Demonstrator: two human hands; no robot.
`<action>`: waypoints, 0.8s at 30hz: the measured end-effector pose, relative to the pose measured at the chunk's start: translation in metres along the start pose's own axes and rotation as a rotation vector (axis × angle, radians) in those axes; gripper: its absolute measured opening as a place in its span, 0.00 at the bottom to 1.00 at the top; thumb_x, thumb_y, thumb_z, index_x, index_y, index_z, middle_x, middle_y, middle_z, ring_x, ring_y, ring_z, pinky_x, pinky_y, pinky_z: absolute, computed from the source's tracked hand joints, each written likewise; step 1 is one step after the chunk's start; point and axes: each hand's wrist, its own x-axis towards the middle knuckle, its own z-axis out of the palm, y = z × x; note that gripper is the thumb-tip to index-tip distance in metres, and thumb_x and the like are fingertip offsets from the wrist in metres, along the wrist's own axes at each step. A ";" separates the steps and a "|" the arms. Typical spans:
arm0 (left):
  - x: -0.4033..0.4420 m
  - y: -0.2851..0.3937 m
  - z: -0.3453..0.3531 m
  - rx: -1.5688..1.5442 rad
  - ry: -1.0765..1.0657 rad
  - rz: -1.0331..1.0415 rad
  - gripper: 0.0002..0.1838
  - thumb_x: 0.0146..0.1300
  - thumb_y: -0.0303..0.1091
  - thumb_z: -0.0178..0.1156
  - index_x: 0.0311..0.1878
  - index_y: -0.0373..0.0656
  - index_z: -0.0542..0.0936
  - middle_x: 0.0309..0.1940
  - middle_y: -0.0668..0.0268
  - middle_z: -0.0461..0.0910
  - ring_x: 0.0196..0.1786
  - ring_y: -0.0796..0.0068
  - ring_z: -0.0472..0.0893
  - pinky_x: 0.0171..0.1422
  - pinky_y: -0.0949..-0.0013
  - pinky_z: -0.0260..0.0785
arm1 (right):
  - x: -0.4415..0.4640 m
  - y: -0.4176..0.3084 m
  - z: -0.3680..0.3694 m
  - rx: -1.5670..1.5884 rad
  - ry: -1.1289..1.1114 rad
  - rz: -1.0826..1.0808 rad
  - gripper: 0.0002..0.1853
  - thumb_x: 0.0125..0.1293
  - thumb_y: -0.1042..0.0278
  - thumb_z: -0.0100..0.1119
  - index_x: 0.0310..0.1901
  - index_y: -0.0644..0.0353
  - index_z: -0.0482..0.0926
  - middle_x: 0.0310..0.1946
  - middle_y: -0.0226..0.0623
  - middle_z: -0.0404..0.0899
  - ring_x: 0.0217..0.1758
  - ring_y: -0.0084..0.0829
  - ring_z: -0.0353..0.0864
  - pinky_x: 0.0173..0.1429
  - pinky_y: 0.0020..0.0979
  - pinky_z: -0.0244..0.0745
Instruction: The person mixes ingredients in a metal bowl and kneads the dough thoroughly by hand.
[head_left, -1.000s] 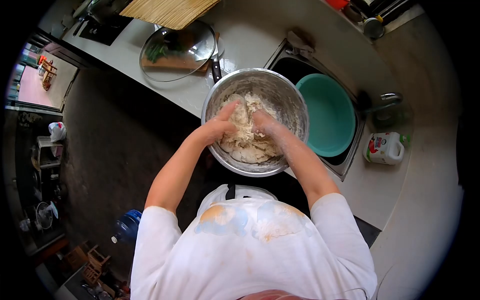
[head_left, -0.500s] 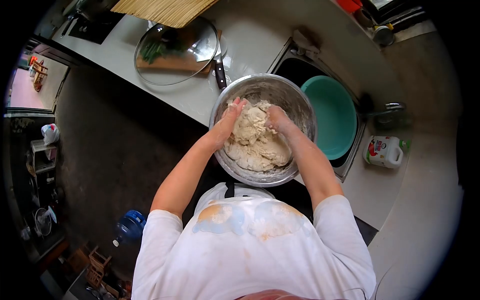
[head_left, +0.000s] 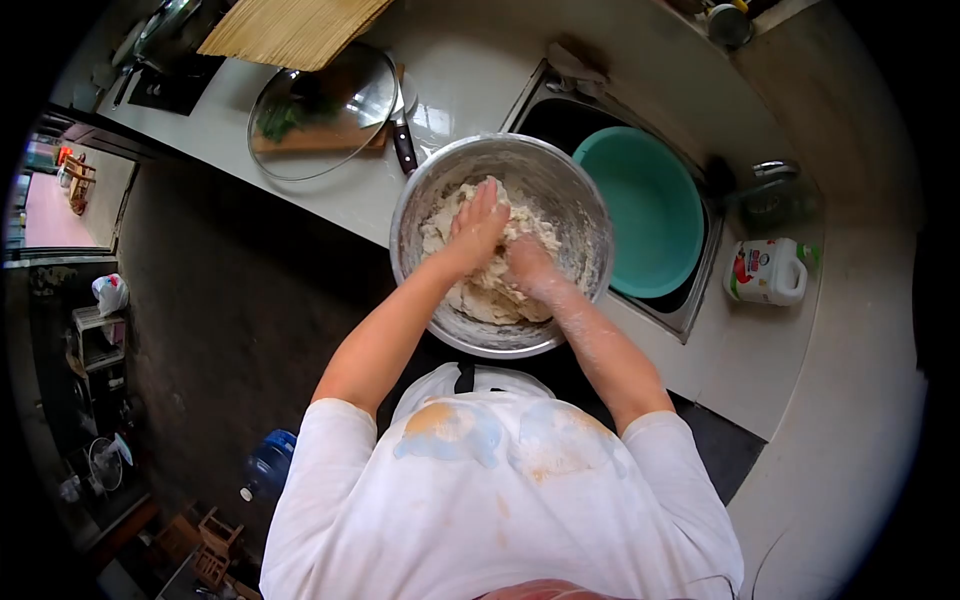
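Note:
Floury, lumpy dough (head_left: 490,297) lies in a large steel bowl (head_left: 410,180), spread over its bottom and partly hidden by my hands. My left hand (head_left: 481,225) rests on top of the dough, its fingers stretched out and pointing away from me. Close beside it, my right hand (head_left: 531,263) is pushed down into the dough with the fingers curled in; the fingertips are hidden. Flour coats my right forearm, and the inner wall of the bowl is smeared with dough.
A teal basin (head_left: 645,215) sits in the sink (head_left: 685,322), right of the bowl. Left are a knife (head_left: 403,140) and a glass lid (head_left: 325,115) over a cutting board with greens. A white jug (head_left: 765,272) stands at right.
My hands have gone from holding up a lump of dough between them to pressing down on it. The left hand has moved over the top and flattened. The view has shifted slightly.

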 end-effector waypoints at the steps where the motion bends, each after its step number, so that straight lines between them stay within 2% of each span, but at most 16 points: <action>1: 0.002 0.008 0.000 -0.238 -0.009 -0.058 0.36 0.64 0.57 0.31 0.69 0.46 0.40 0.69 0.54 0.35 0.70 0.50 0.38 0.70 0.56 0.25 | -0.001 0.004 0.006 0.000 -0.001 -0.004 0.20 0.40 0.63 0.61 0.36 0.66 0.78 0.32 0.54 0.77 0.40 0.48 0.75 0.48 0.38 0.69; 2: 0.005 -0.005 -0.001 -0.521 -0.092 -0.038 0.40 0.62 0.63 0.30 0.69 0.47 0.36 0.69 0.58 0.34 0.71 0.57 0.36 0.70 0.62 0.26 | 0.003 0.010 0.017 -0.001 0.066 -0.015 0.20 0.40 0.63 0.61 0.35 0.67 0.78 0.32 0.54 0.76 0.41 0.48 0.75 0.48 0.37 0.69; 3: -0.003 0.008 -0.010 -0.516 -0.081 -0.038 0.40 0.62 0.63 0.30 0.69 0.47 0.36 0.69 0.58 0.34 0.71 0.57 0.36 0.70 0.62 0.26 | 0.008 0.014 0.026 0.000 0.135 -0.028 0.19 0.40 0.64 0.60 0.35 0.68 0.78 0.32 0.55 0.76 0.41 0.48 0.75 0.47 0.37 0.69; 4: -0.014 0.022 -0.018 -0.834 -0.024 -0.044 0.37 0.64 0.60 0.28 0.68 0.45 0.39 0.68 0.61 0.41 0.70 0.64 0.40 0.71 0.64 0.30 | 0.010 0.023 0.034 0.212 0.315 -0.054 0.20 0.39 0.63 0.61 0.35 0.67 0.78 0.32 0.54 0.77 0.41 0.49 0.75 0.48 0.36 0.68; 5: -0.023 0.030 -0.026 -1.151 0.036 -0.045 0.35 0.66 0.57 0.26 0.68 0.44 0.42 0.67 0.63 0.47 0.70 0.70 0.45 0.71 0.65 0.34 | 0.009 0.031 0.032 0.216 0.318 -0.064 0.20 0.39 0.63 0.61 0.35 0.67 0.78 0.32 0.54 0.77 0.41 0.49 0.75 0.48 0.36 0.68; 9: -0.046 0.029 -0.042 -1.135 -0.008 -0.079 0.42 0.61 0.66 0.26 0.68 0.43 0.42 0.67 0.62 0.49 0.69 0.67 0.47 0.71 0.64 0.34 | -0.004 0.028 -0.010 0.557 0.262 -0.151 0.27 0.38 0.62 0.63 0.45 0.63 0.75 0.38 0.50 0.77 0.42 0.49 0.75 0.53 0.35 0.66; 10: -0.050 0.028 -0.042 -1.118 -0.007 -0.081 0.44 0.58 0.69 0.25 0.68 0.43 0.44 0.66 0.60 0.54 0.67 0.65 0.52 0.68 0.62 0.42 | -0.005 0.025 -0.015 0.607 0.345 -0.190 0.29 0.39 0.62 0.64 0.48 0.62 0.73 0.41 0.50 0.75 0.48 0.47 0.71 0.57 0.36 0.62; 11: -0.052 0.025 -0.044 -1.121 -0.004 -0.082 0.44 0.58 0.69 0.25 0.68 0.43 0.44 0.66 0.60 0.54 0.67 0.65 0.52 0.68 0.62 0.42 | -0.004 0.025 -0.018 0.655 0.432 -0.226 0.32 0.40 0.61 0.65 0.51 0.62 0.72 0.45 0.50 0.74 0.55 0.46 0.68 0.61 0.37 0.59; 12: -0.053 0.021 -0.047 -1.157 -0.103 -0.044 0.44 0.58 0.70 0.25 0.68 0.43 0.46 0.63 0.61 0.58 0.63 0.66 0.58 0.65 0.61 0.46 | -0.002 0.028 -0.020 0.638 0.455 -0.262 0.30 0.42 0.62 0.65 0.50 0.62 0.72 0.43 0.43 0.77 0.50 0.37 0.73 0.57 0.35 0.63; 13: -0.054 0.018 -0.049 -1.191 -0.203 -0.005 0.44 0.58 0.70 0.24 0.67 0.44 0.48 0.60 0.61 0.63 0.58 0.68 0.64 0.62 0.61 0.51 | 0.003 0.033 -0.022 0.634 0.453 -0.265 0.30 0.42 0.62 0.65 0.50 0.62 0.72 0.43 0.43 0.77 0.50 0.37 0.73 0.57 0.35 0.63; 14: -0.055 0.018 -0.049 -1.195 -0.201 -0.005 0.44 0.58 0.70 0.24 0.67 0.44 0.48 0.60 0.61 0.63 0.58 0.68 0.64 0.62 0.61 0.51 | 0.009 0.040 -0.022 0.809 0.279 -0.226 0.28 0.43 0.65 0.65 0.50 0.62 0.73 0.43 0.39 0.77 0.48 0.33 0.73 0.55 0.32 0.64; 15: -0.055 0.018 -0.050 -1.179 -0.264 -0.005 0.44 0.58 0.70 0.24 0.67 0.45 0.50 0.58 0.62 0.66 0.51 0.70 0.66 0.58 0.62 0.55 | 0.013 0.043 -0.019 0.977 0.101 -0.185 0.26 0.45 0.67 0.64 0.49 0.62 0.73 0.43 0.35 0.77 0.46 0.28 0.73 0.54 0.29 0.65; 16: -0.056 0.019 -0.052 -1.160 -0.326 -0.002 0.44 0.57 0.71 0.23 0.66 0.45 0.52 0.55 0.62 0.68 0.44 0.73 0.69 0.54 0.63 0.59 | 0.017 0.041 -0.011 1.108 0.177 -0.221 0.23 0.42 0.68 0.61 0.44 0.64 0.75 0.36 0.40 0.79 0.40 0.27 0.75 0.46 0.28 0.68; 19: -0.051 0.021 -0.052 -1.137 -0.290 -0.044 0.42 0.58 0.70 0.24 0.66 0.48 0.54 0.53 0.63 0.68 0.39 0.75 0.67 0.49 0.64 0.63 | 0.022 0.049 -0.008 1.018 0.174 -0.187 0.22 0.42 0.71 0.60 0.44 0.64 0.75 0.36 0.40 0.79 0.39 0.27 0.75 0.45 0.28 0.68; 23: -0.051 0.022 -0.056 -1.216 -0.324 -0.072 0.41 0.58 0.70 0.25 0.66 0.50 0.54 0.56 0.64 0.66 0.40 0.74 0.68 0.47 0.64 0.66 | 0.004 0.037 -0.024 1.094 0.193 -0.252 0.21 0.42 0.72 0.59 0.42 0.64 0.76 0.34 0.39 0.79 0.38 0.27 0.76 0.44 0.29 0.69; 24: -0.052 0.021 -0.056 -1.233 -0.314 -0.046 0.41 0.58 0.70 0.25 0.67 0.50 0.53 0.57 0.63 0.64 0.41 0.73 0.68 0.48 0.63 0.67 | -0.005 0.026 -0.032 1.094 0.290 -0.197 0.20 0.42 0.72 0.59 0.42 0.64 0.76 0.33 0.41 0.79 0.37 0.30 0.77 0.43 0.30 0.70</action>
